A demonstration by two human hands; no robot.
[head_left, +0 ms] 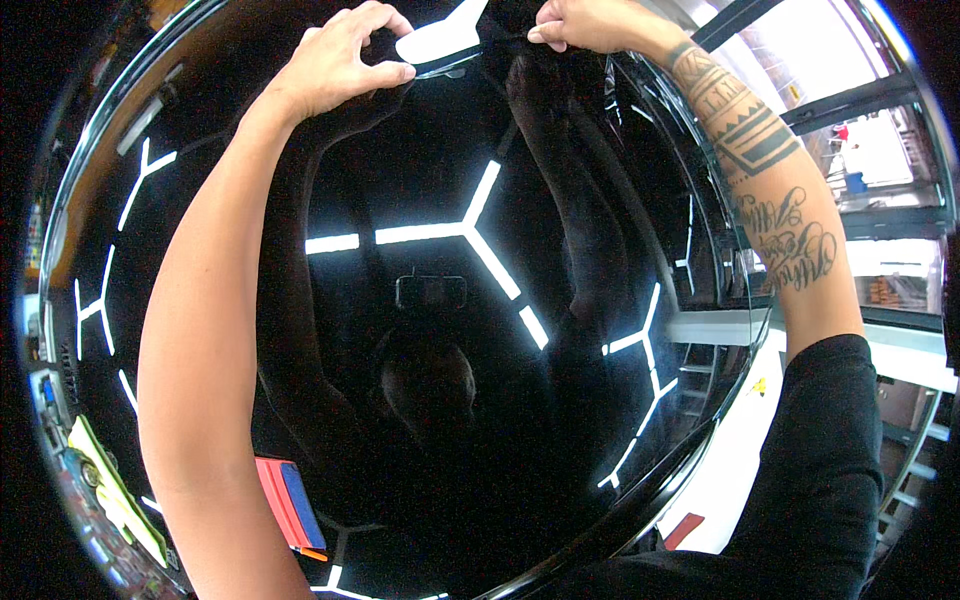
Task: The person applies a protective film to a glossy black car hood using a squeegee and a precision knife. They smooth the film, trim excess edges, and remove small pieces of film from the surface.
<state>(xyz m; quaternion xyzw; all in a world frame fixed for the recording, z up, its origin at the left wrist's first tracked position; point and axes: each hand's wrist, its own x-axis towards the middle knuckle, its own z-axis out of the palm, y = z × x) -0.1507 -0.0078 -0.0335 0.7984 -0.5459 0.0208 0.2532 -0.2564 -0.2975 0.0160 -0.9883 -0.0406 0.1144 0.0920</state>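
Fin [441, 40] sits between left fingers [386, 14], parted beside it, and right fingers [549, 33], pinched, contents unclear.

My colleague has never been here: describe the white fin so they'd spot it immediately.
Start with the glossy black surface across the middle. Near the top, between the left hand and right hand, is the white fin: broad and tapering, unlike the thin white reflected strips below.

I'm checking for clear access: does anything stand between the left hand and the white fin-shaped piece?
Nothing visible does: the left hand curves around the left end of the white fin-shaped piece, though whether it touches is unclear. The red-and-blue item lies well away, beside the left forearm.
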